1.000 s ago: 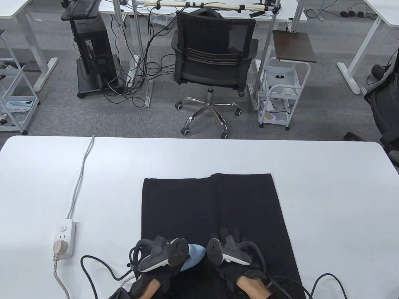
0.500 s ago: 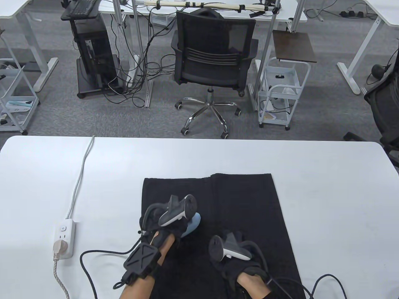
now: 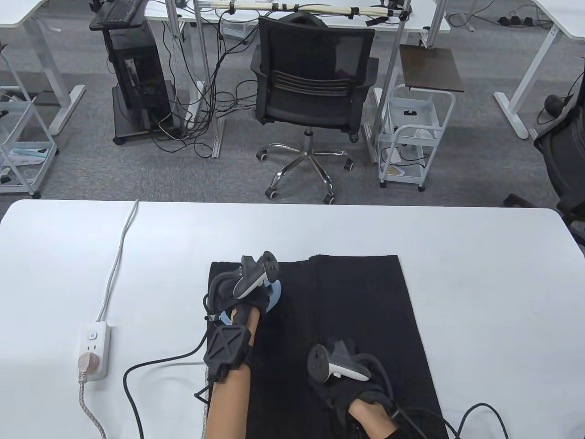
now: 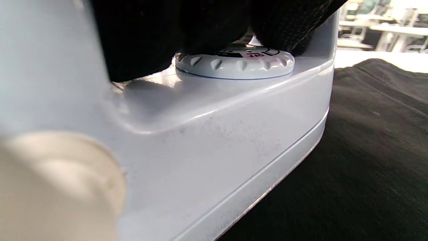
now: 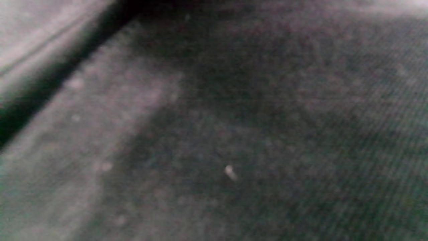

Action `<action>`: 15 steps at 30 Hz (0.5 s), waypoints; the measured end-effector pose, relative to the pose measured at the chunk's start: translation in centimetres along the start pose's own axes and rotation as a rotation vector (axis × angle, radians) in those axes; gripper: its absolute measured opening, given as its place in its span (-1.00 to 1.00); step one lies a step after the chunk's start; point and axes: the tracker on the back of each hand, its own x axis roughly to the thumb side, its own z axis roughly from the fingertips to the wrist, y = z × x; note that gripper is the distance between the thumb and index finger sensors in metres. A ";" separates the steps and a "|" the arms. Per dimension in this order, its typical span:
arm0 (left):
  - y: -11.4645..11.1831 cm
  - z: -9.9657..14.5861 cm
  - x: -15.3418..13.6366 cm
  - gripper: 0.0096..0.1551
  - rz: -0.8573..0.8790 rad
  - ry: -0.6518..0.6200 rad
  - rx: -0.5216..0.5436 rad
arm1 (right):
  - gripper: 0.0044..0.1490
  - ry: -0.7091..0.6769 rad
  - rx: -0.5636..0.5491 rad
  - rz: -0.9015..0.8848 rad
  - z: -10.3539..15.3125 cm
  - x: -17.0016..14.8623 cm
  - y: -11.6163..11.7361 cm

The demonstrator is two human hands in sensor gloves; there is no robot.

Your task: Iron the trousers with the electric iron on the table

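Observation:
Black trousers (image 3: 356,297) lie flat on the white table (image 3: 480,283), legs pointing away from me. My left hand (image 3: 252,298) grips the handle of a light-blue electric iron (image 3: 275,292), which sits on the left trouser leg near its far hem. In the left wrist view the iron's body (image 4: 217,140) and white dial (image 4: 234,62) fill the frame, its soleplate resting on the fabric (image 4: 367,150). My right hand (image 3: 345,366) rests on the right leg, nearer to me. The right wrist view shows only blurred black cloth (image 5: 234,134).
A white power strip (image 3: 93,350) with a plug in it lies left of the trousers, its grey cable (image 3: 119,247) running to the table's far edge. A woven cord (image 3: 89,411) and black glove cables (image 3: 137,388) trail by the front edge. An office chair (image 3: 311,82) stands beyond the table.
My left hand has slid the iron away from me along the left trouser leg, from near the front edge to near the far hem. The right hand has stayed almost still.

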 end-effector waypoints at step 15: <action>-3.9 15.2 1.7 -0.55 -0.059 -0.283 0.001 | -0.05 -0.017 0.007 -0.009 0.1 -0.5 -0.1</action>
